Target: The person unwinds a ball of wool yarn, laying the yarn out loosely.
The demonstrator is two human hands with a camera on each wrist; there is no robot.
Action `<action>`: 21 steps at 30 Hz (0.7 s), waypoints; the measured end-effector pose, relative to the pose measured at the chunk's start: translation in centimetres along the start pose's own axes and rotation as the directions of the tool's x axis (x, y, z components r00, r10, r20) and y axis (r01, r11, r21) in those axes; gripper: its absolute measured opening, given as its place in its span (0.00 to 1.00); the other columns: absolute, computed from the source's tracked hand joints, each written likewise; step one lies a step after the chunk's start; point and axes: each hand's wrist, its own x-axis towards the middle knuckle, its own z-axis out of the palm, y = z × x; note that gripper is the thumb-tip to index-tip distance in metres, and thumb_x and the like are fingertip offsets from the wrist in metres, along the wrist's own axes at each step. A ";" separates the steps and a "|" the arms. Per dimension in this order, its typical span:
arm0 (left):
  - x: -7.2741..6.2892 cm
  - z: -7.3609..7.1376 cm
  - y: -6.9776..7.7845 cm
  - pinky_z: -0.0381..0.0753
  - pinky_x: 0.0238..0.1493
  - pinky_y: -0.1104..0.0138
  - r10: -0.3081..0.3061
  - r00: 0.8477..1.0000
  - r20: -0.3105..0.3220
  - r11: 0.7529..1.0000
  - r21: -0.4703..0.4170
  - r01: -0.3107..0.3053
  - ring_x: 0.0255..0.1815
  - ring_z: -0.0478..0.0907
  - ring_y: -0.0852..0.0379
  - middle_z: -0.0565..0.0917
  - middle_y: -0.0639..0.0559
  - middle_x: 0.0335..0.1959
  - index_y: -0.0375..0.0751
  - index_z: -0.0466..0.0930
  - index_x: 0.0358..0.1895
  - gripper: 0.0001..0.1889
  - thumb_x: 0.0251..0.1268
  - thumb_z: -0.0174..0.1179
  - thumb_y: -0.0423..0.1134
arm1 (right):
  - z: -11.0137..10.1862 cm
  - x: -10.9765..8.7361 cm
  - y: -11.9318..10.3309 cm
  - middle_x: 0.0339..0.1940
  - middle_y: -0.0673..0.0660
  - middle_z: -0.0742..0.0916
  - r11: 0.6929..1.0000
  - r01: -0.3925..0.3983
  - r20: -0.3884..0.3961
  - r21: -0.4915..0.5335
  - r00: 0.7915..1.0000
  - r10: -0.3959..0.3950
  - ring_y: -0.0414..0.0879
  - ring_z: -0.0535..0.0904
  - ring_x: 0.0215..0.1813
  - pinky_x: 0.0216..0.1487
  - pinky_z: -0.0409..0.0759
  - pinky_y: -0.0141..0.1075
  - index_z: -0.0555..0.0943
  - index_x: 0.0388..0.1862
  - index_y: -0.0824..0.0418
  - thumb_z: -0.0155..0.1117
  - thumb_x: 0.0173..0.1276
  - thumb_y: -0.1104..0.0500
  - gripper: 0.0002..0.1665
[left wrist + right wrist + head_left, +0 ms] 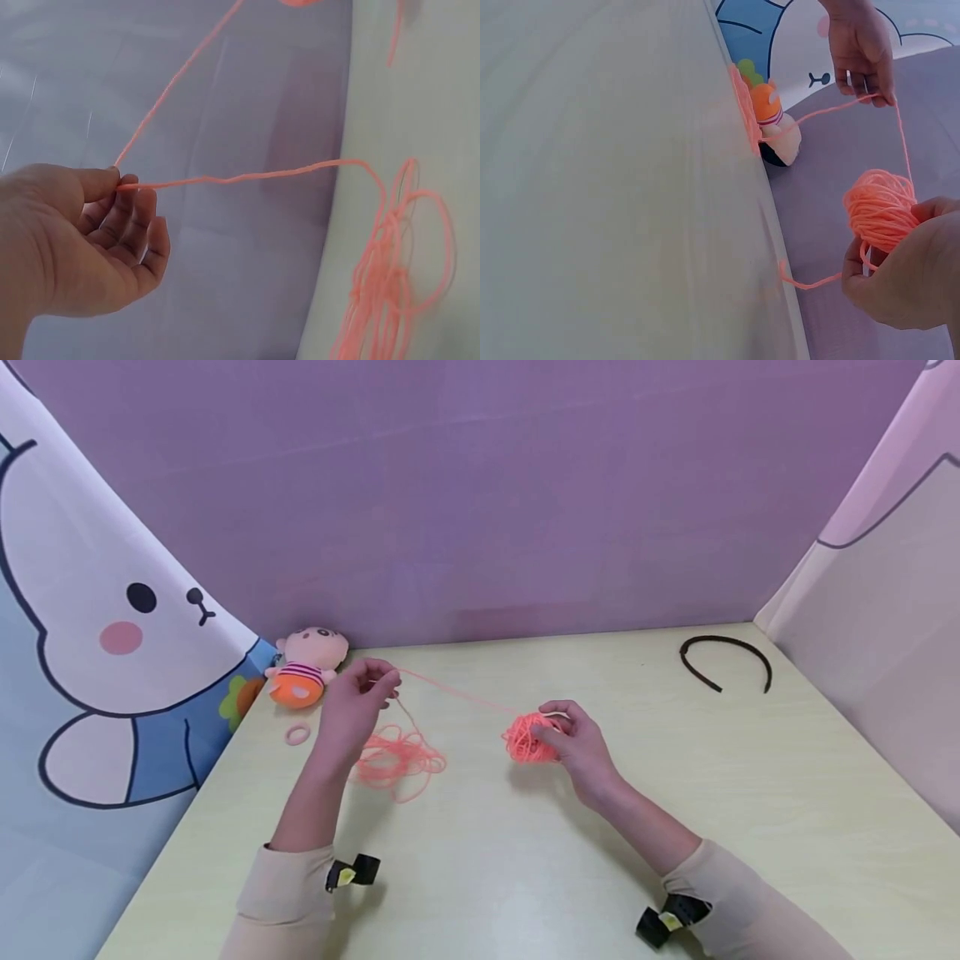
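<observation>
Just left of center in the head view, the left hand (354, 712) is hovering over the table (487, 860), and its thumb and index fingertips (107, 182) are pinching a strand (259, 175) of coral-pink yarn. The other fingers are curling loosely below that pinch, easy to see at lower left in the left wrist view.

Right of center, the right hand (583, 747) is gripping the yarn ball (531, 739), fingers and thumb wrapping around it and holding it up off the surface. The strand is running pretty straight from the ball over to the left hand's pinch, then dropping to a messy pile of loops (397, 762) lying left of center. Oh, and a short loose end (810, 286) is dangling by the right hand, lower middle of the right wrist view.

Further out, a plush doll (306, 670) in a striped top is leaning back at the table's far left, with a small pink ring (297, 734) lying just below it. A dark curved band (726, 639) is sitting at the upper right of the tabletop. Behind everything, a purple backdrop (480, 485) is filling the top, and a cartoon character (82, 577) is showing on the left panel.
</observation>
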 end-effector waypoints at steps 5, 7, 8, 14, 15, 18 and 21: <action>0.1 -0.8 0.1 0.82 0.46 0.67 -0.068 0.997 -0.048 0.998 -0.015 0.067 0.44 0.81 0.50 0.81 0.42 0.46 0.37 0.78 0.52 0.14 0.76 0.60 0.45 | 0.0 0.0 -0.1 0.35 0.51 0.82 1.000 -0.002 -0.011 -0.002 1.000 0.002 0.39 0.79 0.33 0.34 0.78 0.30 0.71 0.61 0.68 0.62 0.70 0.71 0.22; 0.1 -1.1 0.1 0.82 0.47 0.66 -0.088 0.994 -0.065 0.996 -0.028 0.087 0.44 0.80 0.51 0.80 0.42 0.46 0.37 0.77 0.53 0.14 0.76 0.59 0.44 | 0.0 -0.1 -0.2 0.35 0.51 0.81 1.000 -0.005 -0.018 -0.001 1.000 0.005 0.39 0.78 0.33 0.33 0.78 0.30 0.72 0.60 0.65 0.62 0.70 0.71 0.21; 0.1 -1.2 0.1 0.81 0.47 0.67 -0.098 0.992 -0.073 0.995 -0.031 0.096 0.44 0.80 0.51 0.80 0.43 0.46 0.37 0.77 0.53 0.15 0.76 0.59 0.45 | 0.0 -0.1 -0.2 0.35 0.52 0.81 1.000 -0.006 -0.021 0.002 1.000 0.006 0.39 0.78 0.33 0.33 0.78 0.30 0.72 0.59 0.64 0.62 0.70 0.71 0.20; 0.4 -1.8 0.0 0.82 0.46 0.68 -0.149 0.980 -0.131 0.989 -0.016 0.149 0.44 0.80 0.52 0.80 0.45 0.47 0.39 0.77 0.54 0.15 0.76 0.58 0.46 | 0.0 0.0 -0.2 0.34 0.51 0.80 1.000 -0.004 -0.024 -0.001 1.000 0.004 0.39 0.77 0.33 0.33 0.77 0.29 0.71 0.62 0.67 0.62 0.70 0.71 0.22; 0.4 -2.0 0.0 0.82 0.46 0.67 -0.153 0.978 -0.139 0.988 -0.015 0.152 0.44 0.80 0.51 0.80 0.45 0.47 0.39 0.77 0.54 0.15 0.76 0.58 0.46 | 0.0 0.0 -0.1 0.34 0.51 0.80 1.000 -0.003 -0.024 -0.001 1.000 0.003 0.39 0.77 0.33 0.33 0.77 0.29 0.71 0.62 0.68 0.62 0.70 0.71 0.23; 0.5 -2.3 -0.1 0.82 0.47 0.66 -0.167 0.973 -0.161 0.986 -0.016 0.167 0.44 0.81 0.50 0.80 0.44 0.47 0.39 0.77 0.55 0.15 0.77 0.58 0.46 | -0.1 0.0 -0.1 0.34 0.51 0.80 1.000 -0.002 -0.026 0.000 1.000 0.002 0.38 0.77 0.33 0.33 0.77 0.29 0.70 0.63 0.68 0.62 0.70 0.71 0.24; 0.5 -2.7 -0.2 0.81 0.48 0.65 -0.193 0.965 -0.177 0.981 -0.022 0.192 0.45 0.80 0.50 0.80 0.46 0.48 0.41 0.77 0.56 0.15 0.77 0.57 0.47 | -0.1 0.0 -0.1 0.33 0.50 0.80 1.000 0.000 -0.028 0.007 1.000 0.000 0.38 0.77 0.32 0.32 0.77 0.29 0.70 0.64 0.69 0.62 0.70 0.71 0.24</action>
